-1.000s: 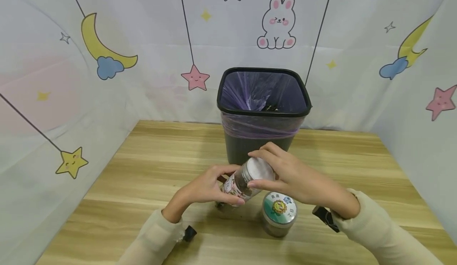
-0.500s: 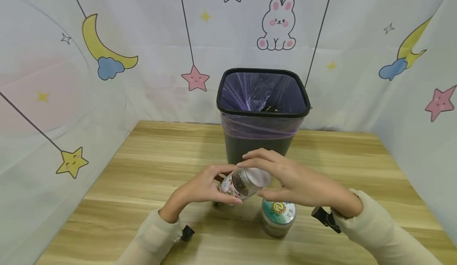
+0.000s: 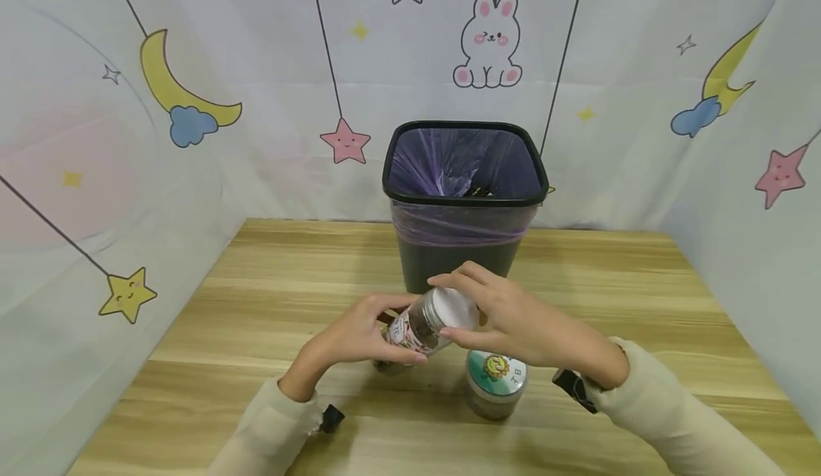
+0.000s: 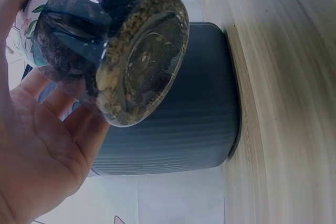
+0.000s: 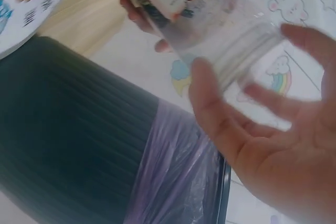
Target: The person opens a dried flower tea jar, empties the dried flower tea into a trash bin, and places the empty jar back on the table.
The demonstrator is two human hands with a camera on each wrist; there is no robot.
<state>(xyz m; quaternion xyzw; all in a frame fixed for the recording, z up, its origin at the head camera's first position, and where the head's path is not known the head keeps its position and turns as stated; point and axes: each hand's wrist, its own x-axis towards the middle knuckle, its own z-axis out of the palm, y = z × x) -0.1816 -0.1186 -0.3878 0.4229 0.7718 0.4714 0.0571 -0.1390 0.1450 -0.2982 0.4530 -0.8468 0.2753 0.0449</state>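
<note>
A clear jar (image 3: 410,332) with a flowered label is held tilted above the table, its lid end towards the upper right. Dry brownish bits lie at its base in the left wrist view. My left hand (image 3: 359,332) grips the jar's body from the left, thumb in front. On the pale lid (image 3: 458,309), my right hand (image 3: 522,323) has its thumb at the lower edge and fingers at the upper edge. The right wrist view shows the thumb against the jar's ridged top end (image 5: 247,51). Just below the right hand stands a second jar (image 3: 494,387) with a green and white sunflower lid.
Behind the hands stands a dark bin (image 3: 452,266) lined with a purple bag (image 3: 417,159), with some dark scraps inside. Wood-grain table (image 3: 288,283) surrounds everything. Printed cloth walls (image 3: 276,55) close off the back and both sides.
Half a second ago the right fingers were spread looser around the lid; now they are back against it. The left hand keeps its grip on the jar. The view has shifted slightly.
</note>
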